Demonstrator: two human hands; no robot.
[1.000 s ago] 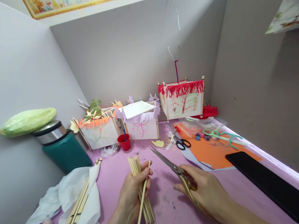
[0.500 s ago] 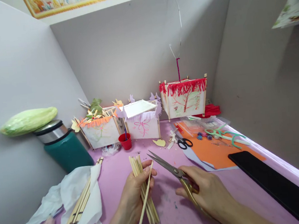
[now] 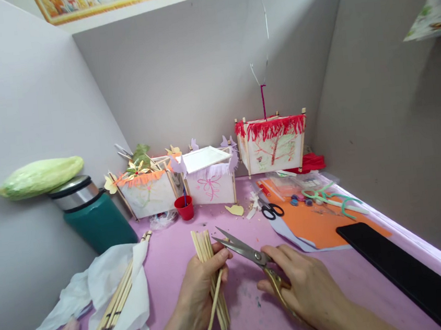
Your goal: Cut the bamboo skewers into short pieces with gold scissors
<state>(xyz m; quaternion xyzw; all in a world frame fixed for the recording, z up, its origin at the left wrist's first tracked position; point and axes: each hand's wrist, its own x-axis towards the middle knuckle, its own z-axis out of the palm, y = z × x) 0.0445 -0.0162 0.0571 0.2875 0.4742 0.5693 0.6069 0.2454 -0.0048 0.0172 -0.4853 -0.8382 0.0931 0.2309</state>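
Observation:
My left hand (image 3: 204, 279) is closed round a bundle of thin wooden sticks (image 3: 202, 244), held nearly upright over the table. One separate stick (image 3: 214, 315) slants across the front of the bundle, its upper end near my thumb. In my right hand (image 3: 301, 277) are scissors (image 3: 258, 257) with gold-coloured handles and dark blades. The blades are parted, and their tips reach the fingertips of my left hand beside the slanting stick's upper end. Whether they touch the stick I cannot tell.
Paper lanterns on stick frames (image 3: 211, 187) stand at the back beside a red cup (image 3: 184, 208). On the left are a green bottle (image 3: 98, 220) and sticks on white paper (image 3: 135, 305). Black-handled scissors (image 3: 272, 211), orange sheets (image 3: 310, 229) and a black phone-like slab (image 3: 405, 271) lie right.
The scissors have moved slightly left and open wider, with their tips now at my left fingertips. The slanting stick has shifted down and a little right in my left hand.

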